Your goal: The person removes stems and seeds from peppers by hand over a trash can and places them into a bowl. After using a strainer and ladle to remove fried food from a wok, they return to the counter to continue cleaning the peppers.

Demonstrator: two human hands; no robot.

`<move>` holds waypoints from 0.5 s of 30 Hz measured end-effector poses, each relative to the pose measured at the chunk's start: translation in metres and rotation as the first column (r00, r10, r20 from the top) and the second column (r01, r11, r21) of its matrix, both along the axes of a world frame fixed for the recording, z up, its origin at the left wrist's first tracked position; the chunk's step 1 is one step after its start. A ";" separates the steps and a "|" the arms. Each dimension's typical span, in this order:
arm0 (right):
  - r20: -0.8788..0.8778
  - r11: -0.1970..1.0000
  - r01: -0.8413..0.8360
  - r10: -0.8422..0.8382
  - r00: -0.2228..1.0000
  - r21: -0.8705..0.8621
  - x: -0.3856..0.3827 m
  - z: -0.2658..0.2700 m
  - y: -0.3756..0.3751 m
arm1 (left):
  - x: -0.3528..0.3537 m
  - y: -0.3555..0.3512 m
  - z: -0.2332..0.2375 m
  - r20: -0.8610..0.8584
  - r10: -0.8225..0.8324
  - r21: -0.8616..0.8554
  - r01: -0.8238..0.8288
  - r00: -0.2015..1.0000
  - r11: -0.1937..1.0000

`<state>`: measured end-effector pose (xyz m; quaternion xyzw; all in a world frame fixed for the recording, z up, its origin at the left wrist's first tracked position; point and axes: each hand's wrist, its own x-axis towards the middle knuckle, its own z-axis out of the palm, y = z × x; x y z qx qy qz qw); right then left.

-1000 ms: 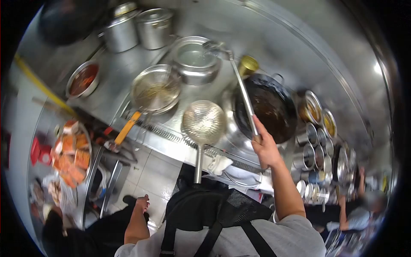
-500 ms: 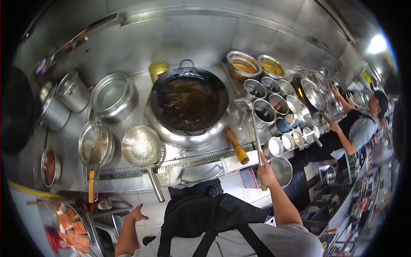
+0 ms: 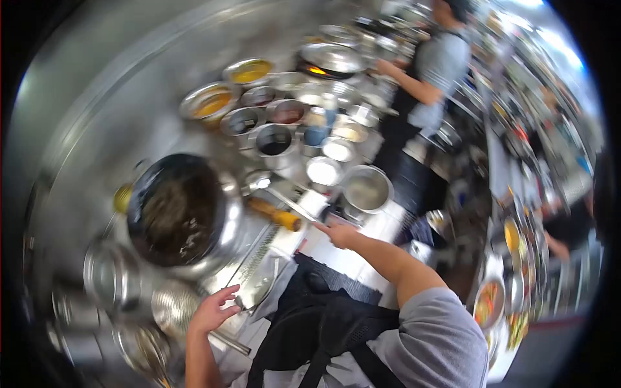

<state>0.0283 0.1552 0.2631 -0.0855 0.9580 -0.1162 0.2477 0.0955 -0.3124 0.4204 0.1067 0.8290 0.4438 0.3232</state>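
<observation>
Right hand [image 3: 339, 235], near the frame centre, was clamped on the handle of a long silver metal ladle [image 3: 291, 204], bowl toward upper left. Left hand [image 3: 215, 312], lower left, had fingers apart, near a round perforated metal skimmer [image 3: 172, 304]. A round black wok [image 3: 147, 184] stood centre left.
</observation>
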 end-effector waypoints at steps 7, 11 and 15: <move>-0.158 0.828 0.455 -0.522 0.838 -0.327 0.117 0.114 0.044 | -0.054 0.138 -0.032 -0.002 -0.565 0.079 0.564 0.825 0.822; -0.194 0.602 0.697 -0.793 0.577 -0.390 0.257 0.105 0.123 | -0.031 0.194 -0.034 0.010 -0.682 0.178 0.670 0.731 0.721; -0.443 0.204 0.785 -0.891 -0.099 -0.584 0.439 0.104 0.186 | -0.008 0.239 -0.040 0.067 -0.770 0.235 0.740 0.635 0.630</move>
